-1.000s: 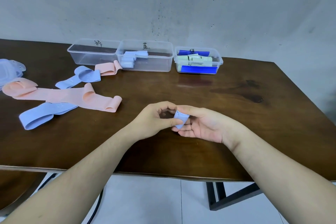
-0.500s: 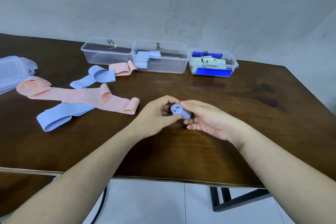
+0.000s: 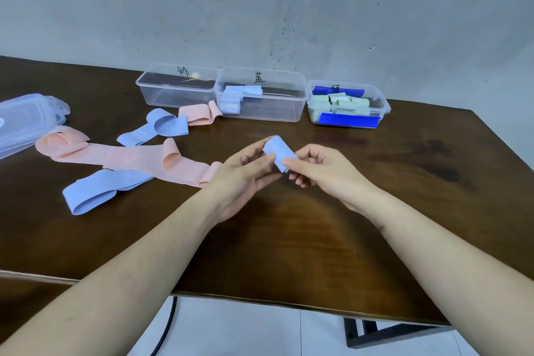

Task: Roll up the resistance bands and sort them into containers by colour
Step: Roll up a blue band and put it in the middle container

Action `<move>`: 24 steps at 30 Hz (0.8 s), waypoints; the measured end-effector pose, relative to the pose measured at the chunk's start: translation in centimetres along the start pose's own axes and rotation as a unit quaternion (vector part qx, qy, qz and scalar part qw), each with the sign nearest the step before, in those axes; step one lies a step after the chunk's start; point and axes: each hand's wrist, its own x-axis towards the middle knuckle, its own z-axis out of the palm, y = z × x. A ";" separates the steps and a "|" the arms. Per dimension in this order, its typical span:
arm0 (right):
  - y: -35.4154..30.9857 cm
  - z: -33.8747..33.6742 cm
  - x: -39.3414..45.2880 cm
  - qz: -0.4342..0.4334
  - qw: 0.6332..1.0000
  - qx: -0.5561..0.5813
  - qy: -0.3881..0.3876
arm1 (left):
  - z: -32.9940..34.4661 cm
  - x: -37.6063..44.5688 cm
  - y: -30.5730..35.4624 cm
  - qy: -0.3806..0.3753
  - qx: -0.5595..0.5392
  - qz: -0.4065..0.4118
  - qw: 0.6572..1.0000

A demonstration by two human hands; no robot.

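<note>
I see a dark brown wooden table [image 3: 361, 211] set against a pale, speckled wall [image 3: 260, 9], with white floor tiles [image 3: 245, 326] showing past its near edge below my forearms. Above the tabletop, my left hand [image 3: 245, 176] and right hand [image 3: 320, 170] meet on a light blue rolled band [image 3: 279, 152]; each pinches one end of it between thumb and fingers. The roll is short, tight and tilted, its far end pointing up and left. Beyond the hands stand three clear containers: a left container [image 3: 176, 87] that looks bare inside, a middle container [image 3: 261, 95] with pale blue rolls, and a right container [image 3: 348, 105] with green rolls and dark blue pieces. Left of my left hand lie unrolled pink bands [image 3: 130, 157] and blue bands [image 3: 98, 188], with clear lids [image 3: 23, 121] farther left.
</note>
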 end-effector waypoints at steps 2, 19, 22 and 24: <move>-0.2 -0.3 0.6 -0.030 0.998 -0.053 -0.002 | 0.7 0.4 0.1 -0.006 -0.050 -0.018 0.999; -2.1 -6.9 9.6 -0.332 0.915 -0.207 -0.103 | 2.4 7.0 4.2 0.091 -0.015 -0.029 0.995; -2.6 -6.6 11.4 -0.327 0.916 -0.223 -0.071 | 2.1 8.2 5.2 0.118 0.029 -0.032 0.992; -3.2 -6.4 12.8 -0.310 0.920 -0.229 -0.064 | 1.2 9.1 6.3 0.148 0.056 -0.031 0.987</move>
